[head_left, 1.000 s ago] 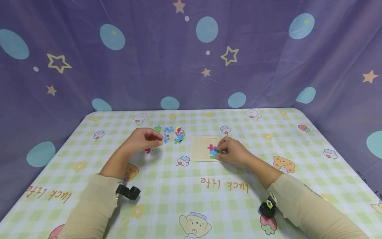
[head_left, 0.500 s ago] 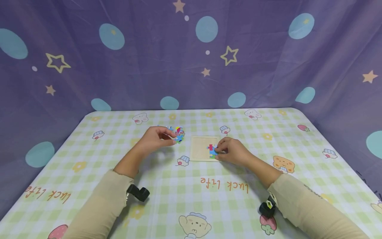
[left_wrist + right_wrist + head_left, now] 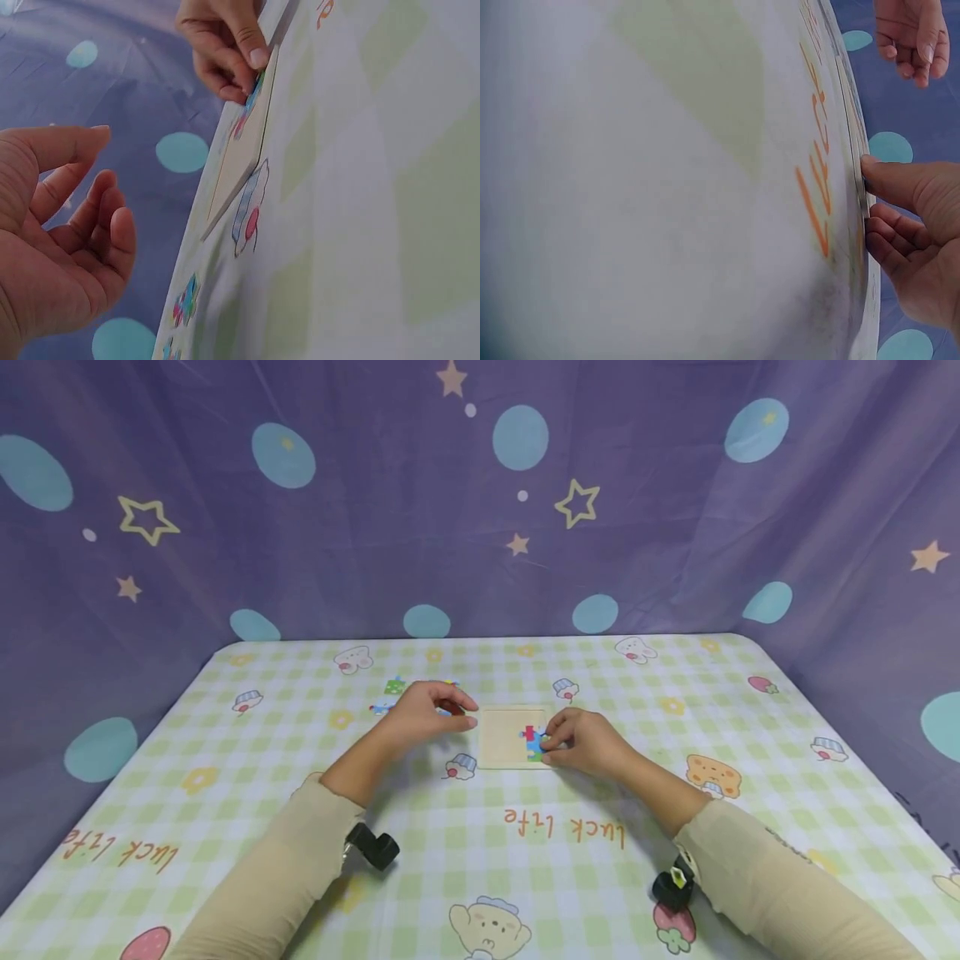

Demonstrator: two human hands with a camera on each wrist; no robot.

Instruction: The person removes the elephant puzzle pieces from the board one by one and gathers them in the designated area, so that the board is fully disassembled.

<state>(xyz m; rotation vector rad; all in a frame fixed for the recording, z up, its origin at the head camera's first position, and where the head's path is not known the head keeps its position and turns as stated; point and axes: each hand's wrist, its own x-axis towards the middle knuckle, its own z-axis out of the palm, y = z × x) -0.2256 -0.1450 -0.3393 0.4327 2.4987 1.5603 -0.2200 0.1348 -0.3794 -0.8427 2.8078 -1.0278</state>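
Note:
In the head view, my left hand (image 3: 431,714) hovers just left of a square wooden puzzle tray (image 3: 501,763). Its fingers are loosely bent, and the left wrist view shows nothing between thumb and fingertips. My right hand (image 3: 585,742) is at the tray's right side, thumb and fingers bent onto a blue jigsaw puzzle piece (image 3: 533,746) with red and green parts. The fingers hide part of that piece. Loose jigsaw pieces (image 3: 394,686) lie on the table left of the tray, some covered by my left hand. In the left wrist view, a colourful piece (image 3: 186,301) lies near the tray.
A green-and-white checked tablecloth (image 3: 480,852) with printed cartoons covers the table. Behind it hangs a purple curtain (image 3: 390,518) with stars and blue ovals. Small black cameras sit on both wrists.
My left hand has moved right, from over the loose pieces to beside the tray, uncovering some pieces and covering others. The right hand has stayed at the tray's right side.

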